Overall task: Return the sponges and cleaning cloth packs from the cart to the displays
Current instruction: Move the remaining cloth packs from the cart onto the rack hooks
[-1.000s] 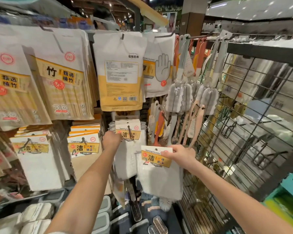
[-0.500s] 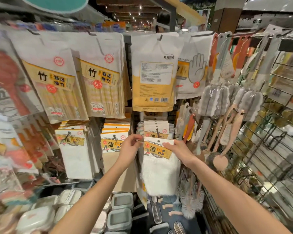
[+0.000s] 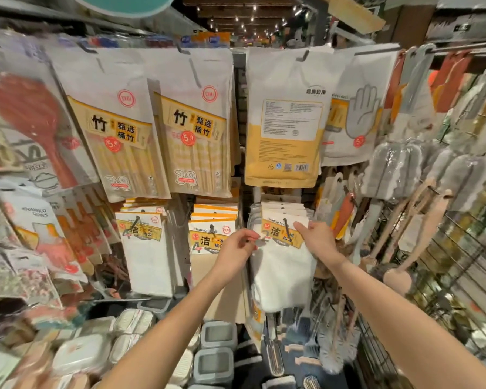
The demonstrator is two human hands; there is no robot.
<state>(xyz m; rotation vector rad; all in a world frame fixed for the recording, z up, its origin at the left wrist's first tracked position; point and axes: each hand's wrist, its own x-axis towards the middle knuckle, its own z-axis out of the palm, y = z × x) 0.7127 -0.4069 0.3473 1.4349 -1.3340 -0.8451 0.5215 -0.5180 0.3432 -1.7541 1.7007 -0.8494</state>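
A white cleaning cloth pack [image 3: 281, 270] with a yellow header card hangs at the front of a peg hook [image 3: 286, 223], ahead of a stack of identical packs. My right hand [image 3: 317, 242] grips the header's right edge, thumb and fingers pinched on the card. My left hand [image 3: 236, 248] pinches the pack's upper left corner. Two more stacks of cloth packs hang to the left, one white [image 3: 146, 254] and one tan [image 3: 211, 240].
Bamboo chopstick bags [image 3: 191, 136] and a yellow-white glove bag [image 3: 284, 122] hang above. Bottle brushes [image 3: 399, 175] and a wire grid panel [image 3: 446, 276] stand on the right. Lidded boxes [image 3: 213, 357] sit on the shelf below.
The pack has gone up and onto the peg in front of the stack. My left hand left the peg and now pinches the pack's corner. The view shifted right of the display.
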